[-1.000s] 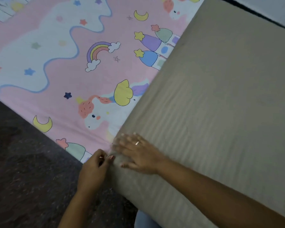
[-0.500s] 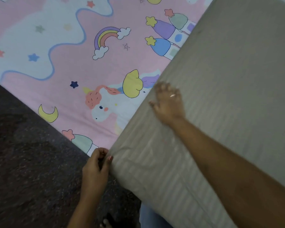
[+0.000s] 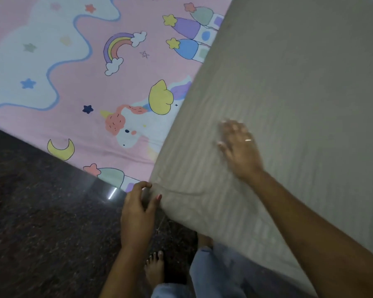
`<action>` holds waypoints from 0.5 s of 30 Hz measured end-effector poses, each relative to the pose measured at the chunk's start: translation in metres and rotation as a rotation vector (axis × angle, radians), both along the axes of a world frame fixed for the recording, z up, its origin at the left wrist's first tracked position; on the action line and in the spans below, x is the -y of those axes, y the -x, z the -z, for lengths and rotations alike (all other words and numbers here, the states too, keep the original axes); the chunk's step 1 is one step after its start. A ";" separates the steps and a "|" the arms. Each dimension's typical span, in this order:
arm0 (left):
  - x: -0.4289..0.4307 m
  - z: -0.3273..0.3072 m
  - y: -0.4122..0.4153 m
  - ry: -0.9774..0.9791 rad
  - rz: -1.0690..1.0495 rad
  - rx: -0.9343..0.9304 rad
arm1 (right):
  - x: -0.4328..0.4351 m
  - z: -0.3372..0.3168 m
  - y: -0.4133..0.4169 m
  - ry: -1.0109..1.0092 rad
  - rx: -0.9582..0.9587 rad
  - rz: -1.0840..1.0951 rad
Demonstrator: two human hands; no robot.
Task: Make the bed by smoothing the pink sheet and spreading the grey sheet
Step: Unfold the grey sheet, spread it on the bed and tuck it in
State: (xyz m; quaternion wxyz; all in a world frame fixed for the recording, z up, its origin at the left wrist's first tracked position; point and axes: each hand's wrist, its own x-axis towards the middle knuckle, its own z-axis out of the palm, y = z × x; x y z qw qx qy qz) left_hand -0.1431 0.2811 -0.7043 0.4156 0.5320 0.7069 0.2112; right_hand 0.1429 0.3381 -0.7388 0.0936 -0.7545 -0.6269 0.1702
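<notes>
The pink sheet (image 3: pixel 91 87), printed with unicorns, rainbows and stars, covers the left part of the bed. Over the right part lies the grey striped sheet (image 3: pixel 289 82), its corner hanging off the bed's near edge. My left hand (image 3: pixel 138 211) pinches that grey corner between thumb and fingers at the bed edge. My right hand (image 3: pixel 237 145) lies flat on the grey sheet with straight fingers, a little in from its left border; the fingertips are blurred.
Dark speckled floor (image 3: pixel 41 222) fills the lower left beside the bed. My bare foot (image 3: pixel 154 267) and blue jeans (image 3: pixel 213 274) show below the hanging grey cloth.
My right hand swept along the grey sheet from the corner up its left border, then across to the right. My left hand kept pinching the corner.
</notes>
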 end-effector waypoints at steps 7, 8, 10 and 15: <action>-0.009 0.001 0.009 0.016 0.094 0.035 | 0.067 0.002 0.115 0.085 0.116 -0.122; -0.011 -0.002 0.012 0.013 0.135 0.015 | 0.074 -0.004 0.139 0.093 0.078 -0.186; -0.017 -0.010 0.017 -0.004 0.222 -0.026 | 0.088 -0.013 0.169 0.090 0.005 -0.279; -0.026 -0.015 0.025 -0.039 0.357 -0.129 | 0.097 -0.035 0.135 0.020 -0.102 -0.248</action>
